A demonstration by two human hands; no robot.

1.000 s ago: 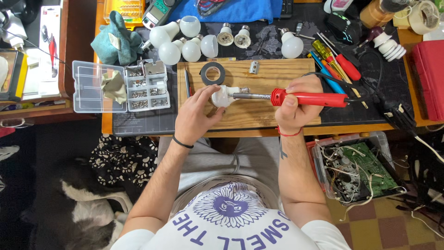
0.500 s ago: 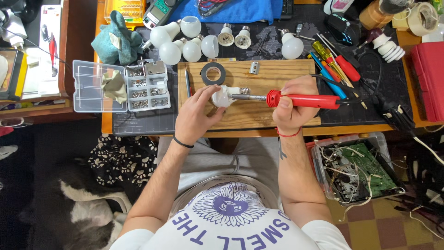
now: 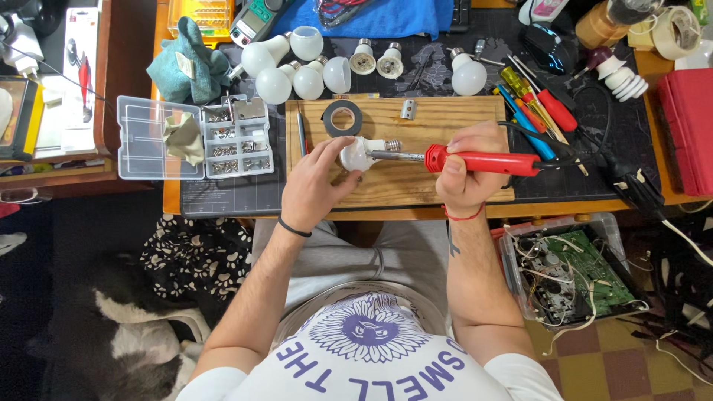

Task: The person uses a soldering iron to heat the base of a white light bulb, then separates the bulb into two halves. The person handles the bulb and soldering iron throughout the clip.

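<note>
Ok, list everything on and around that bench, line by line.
Wooden work board: one, tan, desk centre.
White bulb part with screw base: one, on board, in left hand.
Red-handled soldering iron: one, tip at bulb base.
Black tape roll: one, on board.
Loose white bulbs: several, behind board.
Clear plastic parts box: one, open, left.
Screwdrivers: several, mixed colours, right.
Green circuit board tray: one, lower right.
Left hand: steadies bulb.
Right hand: grips iron.

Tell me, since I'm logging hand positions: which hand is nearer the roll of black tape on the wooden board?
Left. The left hand holds a white bulb just below the black tape roll. The right hand, gripping the red soldering iron, sits farther off to the tape's right.
</note>
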